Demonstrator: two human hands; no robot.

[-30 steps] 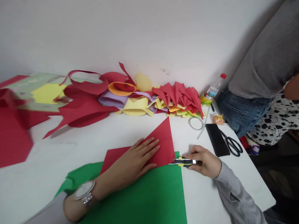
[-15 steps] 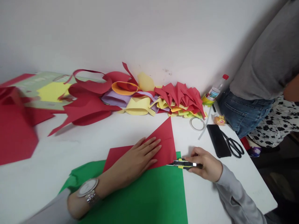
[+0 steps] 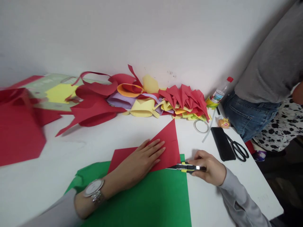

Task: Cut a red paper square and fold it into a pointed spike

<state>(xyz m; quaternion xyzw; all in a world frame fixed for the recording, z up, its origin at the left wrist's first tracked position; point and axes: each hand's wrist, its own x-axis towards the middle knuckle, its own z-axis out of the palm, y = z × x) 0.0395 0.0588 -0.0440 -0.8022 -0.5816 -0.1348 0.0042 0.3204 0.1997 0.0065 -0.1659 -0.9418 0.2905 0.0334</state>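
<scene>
A folded piece of red paper (image 3: pixel 167 148) lies over a green sheet (image 3: pixel 151 195) on the white table. My left hand (image 3: pixel 144 159) rests flat on the red paper with fingers stretched out, a silver watch on its wrist. In my right hand (image 3: pixel 210 167) is a yellow and black utility knife (image 3: pixel 186 167), pinched between thumb and fingers. Its blade points left and lies at the lower right edge of the red paper, partly tucked under the fold.
Behind lie red folded paper shapes (image 3: pixel 184 97), a yellow paper roll (image 3: pixel 142 108) and red curled paper (image 3: pixel 94 110). A tape roll (image 3: pixel 201 126), phone (image 3: pixel 222 144), scissors (image 3: pixel 239 151) and bottle (image 3: pixel 217 94) are right. Another person (image 3: pixel 262 69) stands beside the table.
The knife blade has slid a little further left under the red paper's edge. The view has shifted slightly, while my left hand stays on the paper.
</scene>
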